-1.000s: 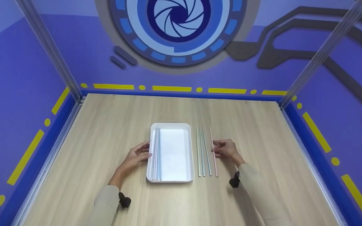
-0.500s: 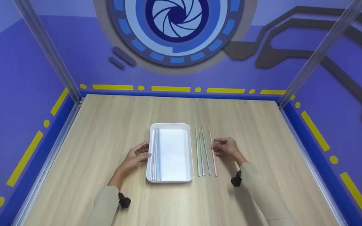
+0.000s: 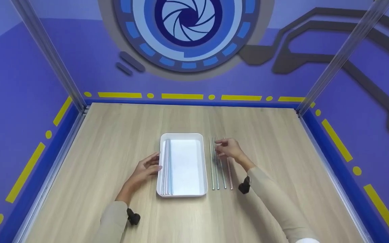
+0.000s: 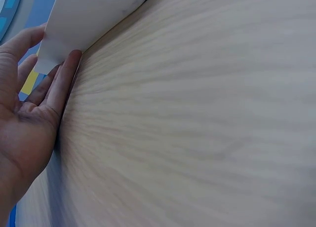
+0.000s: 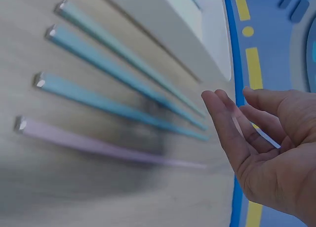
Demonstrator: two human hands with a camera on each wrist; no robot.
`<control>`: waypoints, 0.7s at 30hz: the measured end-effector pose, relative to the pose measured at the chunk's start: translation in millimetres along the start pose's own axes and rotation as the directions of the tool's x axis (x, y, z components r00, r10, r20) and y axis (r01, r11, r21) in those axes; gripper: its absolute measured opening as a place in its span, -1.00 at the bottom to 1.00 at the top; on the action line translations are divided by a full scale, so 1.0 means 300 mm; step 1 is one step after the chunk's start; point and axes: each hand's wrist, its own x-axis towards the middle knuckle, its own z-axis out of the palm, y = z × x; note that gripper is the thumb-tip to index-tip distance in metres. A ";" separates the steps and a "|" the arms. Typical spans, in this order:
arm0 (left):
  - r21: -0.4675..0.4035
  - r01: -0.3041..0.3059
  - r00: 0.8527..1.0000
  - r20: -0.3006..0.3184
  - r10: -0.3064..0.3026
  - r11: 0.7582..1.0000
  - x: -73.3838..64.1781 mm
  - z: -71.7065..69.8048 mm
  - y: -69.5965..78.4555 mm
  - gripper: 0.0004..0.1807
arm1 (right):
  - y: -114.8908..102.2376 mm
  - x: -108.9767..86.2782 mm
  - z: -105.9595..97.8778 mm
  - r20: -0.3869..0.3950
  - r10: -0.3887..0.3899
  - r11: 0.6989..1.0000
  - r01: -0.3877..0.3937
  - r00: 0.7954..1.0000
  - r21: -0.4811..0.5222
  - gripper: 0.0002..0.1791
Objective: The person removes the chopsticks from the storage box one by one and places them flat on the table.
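A white tray stands in the middle of the table, with several pink and blue chopsticks lying lengthwise along its left side. My left hand holds the tray's left wall, thumb at the rim and fingers against the side. Right of the tray lie a green chopstick, two blue chopsticks and a pink chopstick, side by side with silver ends toward me. My right hand hovers over their far halves, fingers loosely bent and holding nothing; it covers the upper part of the pink one.
The wooden table is bounded by blue-purple panels at the back and sides. Metal posts rise at its rear corners. A small black camera sits on each wrist.
My right hand has left the pink chopstick and moved left and away from me, over the blue ones. The pink chopstick stays on the table. My left hand keeps its place at the tray.
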 end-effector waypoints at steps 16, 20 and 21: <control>0.013 -0.003 1.000 0.011 0.003 1.000 -0.001 -0.006 -0.001 -0.21 | -0.141 0.077 0.234 0.196 -0.068 0.997 0.061 0.978 0.040 -0.62; -0.007 -0.006 1.000 0.011 0.006 1.000 -0.001 -0.001 0.000 -0.22 | -0.136 0.095 0.311 0.216 -0.039 0.999 0.032 0.976 0.036 -0.59; -0.012 -0.006 1.000 0.012 0.006 1.000 -0.003 0.000 -0.001 -0.23 | -0.131 0.098 0.330 0.218 -0.029 0.999 0.023 0.975 0.032 -0.59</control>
